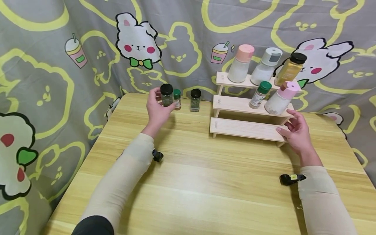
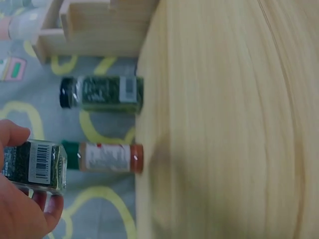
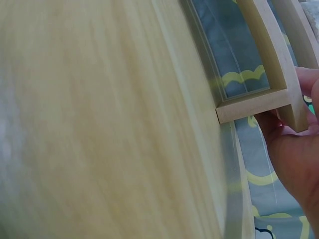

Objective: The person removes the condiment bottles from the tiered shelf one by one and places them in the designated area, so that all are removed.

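Observation:
My left hand (image 1: 158,111) grips a square clear jar of dried green herbs (image 1: 167,99) with a black lid. The left wrist view shows this herb jar (image 2: 37,166) raised off the table, its barcode label facing the camera. Just behind it stands a small green-capped spice bottle (image 1: 177,100). A second black-lidded herb jar (image 1: 195,101) stands to the right. My right hand (image 1: 298,132) holds the right end of a three-tier wooden rack (image 1: 246,128), thumb on the lowest tier. In the right wrist view, fingers wrap partly behind the rack's end (image 3: 254,105).
The top tier bears a pink-capped shaker (image 1: 239,65), a grey-and-white-capped shaker (image 1: 266,67) and a black-capped yellow bottle (image 1: 289,70). On the middle tier stand a green-capped bottle (image 1: 259,95) and a pink-lidded shaker (image 1: 280,100). A patterned curtain (image 1: 179,42) hangs behind the wooden table (image 1: 194,182).

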